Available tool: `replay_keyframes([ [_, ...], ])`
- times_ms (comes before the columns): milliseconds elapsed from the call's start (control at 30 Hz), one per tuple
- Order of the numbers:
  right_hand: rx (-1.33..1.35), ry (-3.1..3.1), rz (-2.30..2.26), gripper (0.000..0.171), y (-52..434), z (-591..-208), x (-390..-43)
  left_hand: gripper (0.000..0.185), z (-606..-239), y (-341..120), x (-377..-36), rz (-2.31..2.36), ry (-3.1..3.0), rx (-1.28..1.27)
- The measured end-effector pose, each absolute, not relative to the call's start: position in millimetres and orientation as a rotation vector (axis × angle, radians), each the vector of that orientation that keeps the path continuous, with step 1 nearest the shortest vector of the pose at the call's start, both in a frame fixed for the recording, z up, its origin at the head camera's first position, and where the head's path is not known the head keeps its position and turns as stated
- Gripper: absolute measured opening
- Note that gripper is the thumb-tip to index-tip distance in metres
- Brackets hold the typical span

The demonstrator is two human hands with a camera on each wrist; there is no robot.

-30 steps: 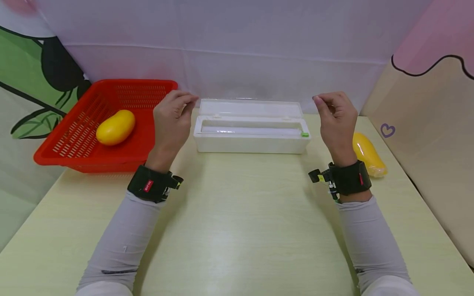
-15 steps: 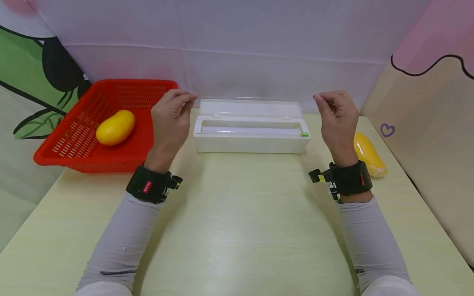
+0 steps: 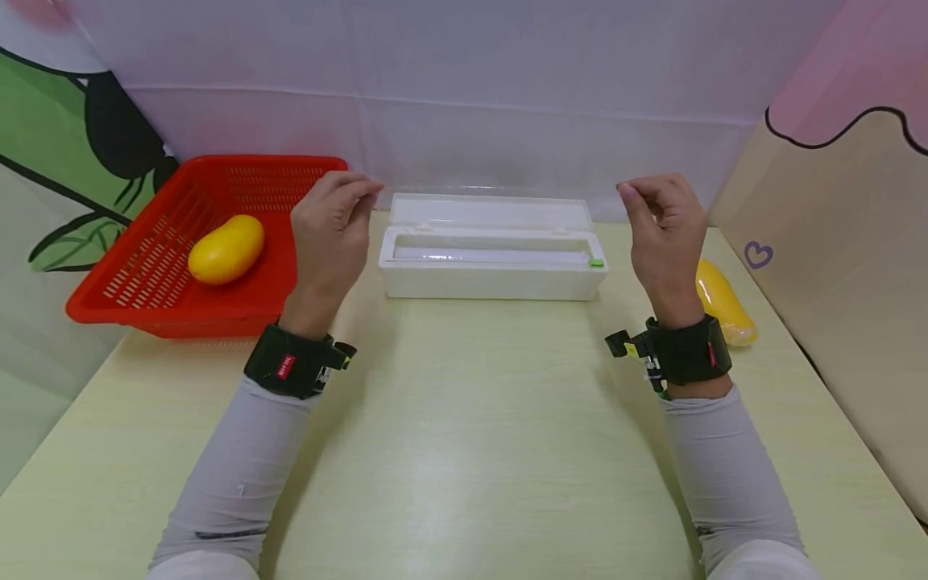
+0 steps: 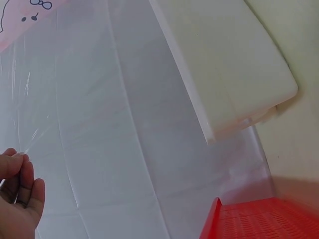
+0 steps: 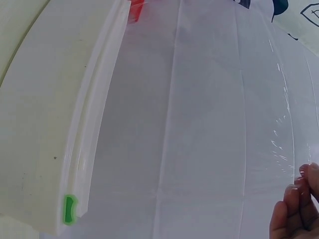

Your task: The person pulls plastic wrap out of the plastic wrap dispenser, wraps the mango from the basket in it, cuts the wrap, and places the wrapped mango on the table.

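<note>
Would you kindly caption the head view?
Both hands, left hand and right hand, pinch clear film above the open dispenser box.

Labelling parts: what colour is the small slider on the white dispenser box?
Green; the slider shows best in the right wrist view.

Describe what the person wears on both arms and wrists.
Both arms are covered by light grey long sleeves that end at the wrists. Each wrist carries a broad black strap with a small red tag: the left wrist strap and the right wrist strap. Each has a small black device on its inner side.
</note>
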State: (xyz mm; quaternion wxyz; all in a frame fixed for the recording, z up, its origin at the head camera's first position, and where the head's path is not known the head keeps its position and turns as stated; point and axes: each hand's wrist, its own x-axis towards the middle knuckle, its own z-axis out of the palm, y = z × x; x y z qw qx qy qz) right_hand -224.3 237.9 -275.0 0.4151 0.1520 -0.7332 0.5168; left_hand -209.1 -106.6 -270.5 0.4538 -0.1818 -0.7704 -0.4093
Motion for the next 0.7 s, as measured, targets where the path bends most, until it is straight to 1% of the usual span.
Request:
replay_keyframes([
  [300, 0.444, -1.796, 1.277, 0.015, 243.6, -277.0, -228.3, 0.021, -270.1, -108.7, -208.9, -0.917, -1.868, -0.515],
  [700, 0.424, -1.76, 1.326, 0.014, 232.0, -260.0, -207.6, 0.019, -266.0, -110.2, -206.7, -0.862, -1.865, -0.535],
])
